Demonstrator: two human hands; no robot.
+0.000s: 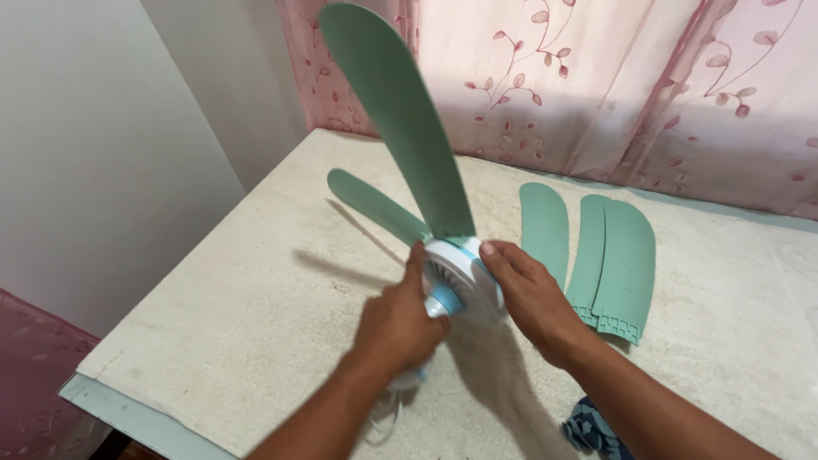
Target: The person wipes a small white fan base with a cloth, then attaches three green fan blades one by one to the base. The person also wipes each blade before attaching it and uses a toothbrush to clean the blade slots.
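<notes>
A small fan with a white round hub (461,271) and a light blue stem is held above a table. Two green blades are fitted to it: one long blade (400,119) points up toward me, another blade (375,204) points left and back. My left hand (399,319) is closed around the blue stem below the hub. My right hand (528,294) grips the hub's right side, thumb near the upright blade's root. Three loose green blades (609,255) lie flat on the table just right of my hands.
The table is covered by a cream cloth (256,315); its left edge drops off near a white wall (94,153). Pink flowered curtains (613,85) hang behind. A dark blue patterned cloth (596,430) lies at the near right. A white cord (385,417) hangs under my left wrist.
</notes>
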